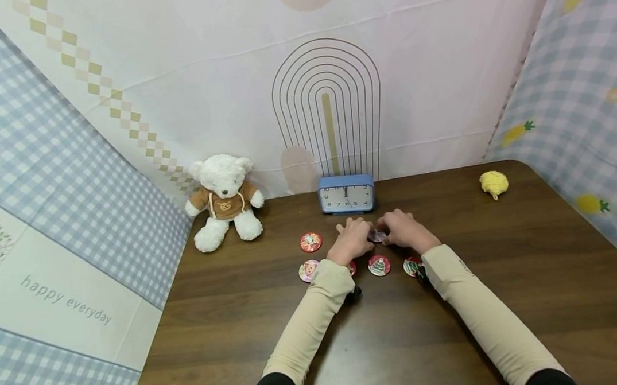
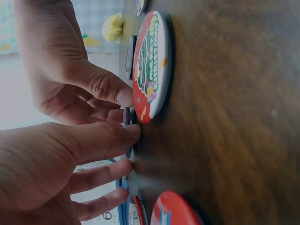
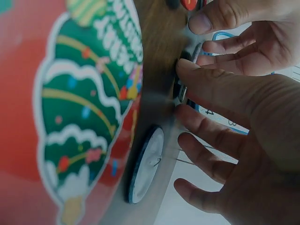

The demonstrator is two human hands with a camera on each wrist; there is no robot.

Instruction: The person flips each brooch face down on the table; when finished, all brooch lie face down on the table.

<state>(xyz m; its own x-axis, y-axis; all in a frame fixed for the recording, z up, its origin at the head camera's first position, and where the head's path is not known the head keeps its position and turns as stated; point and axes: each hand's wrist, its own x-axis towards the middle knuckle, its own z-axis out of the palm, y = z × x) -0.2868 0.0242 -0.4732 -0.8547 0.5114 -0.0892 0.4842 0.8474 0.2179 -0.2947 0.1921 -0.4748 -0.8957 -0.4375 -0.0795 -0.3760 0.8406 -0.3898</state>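
Both hands meet at a round badge (image 1: 376,235) in front of the blue clock. My left hand (image 1: 353,239) holds it from the left, thumb against it in the left wrist view. From the other side my right hand (image 1: 405,230) pinches it between thumb and fingers. Edge-on, the badge (image 3: 183,93) appears as a thin dark disc in the right wrist view. A Christmas-tree badge (image 1: 379,265) lies nearer the body, and another tree badge (image 1: 412,266) is partly covered by the right wrist. A pale round badge (image 3: 147,164) lies close to the right hand, hidden in the head view.
Left of the hands lie a red badge (image 1: 310,242) and a pink badge (image 1: 309,271); another badge (image 1: 351,267) shows beside the left cuff. The blue clock (image 1: 346,194) stands behind. A white teddy bear (image 1: 226,202) sits back left, a yellow ball (image 1: 494,183) back right.
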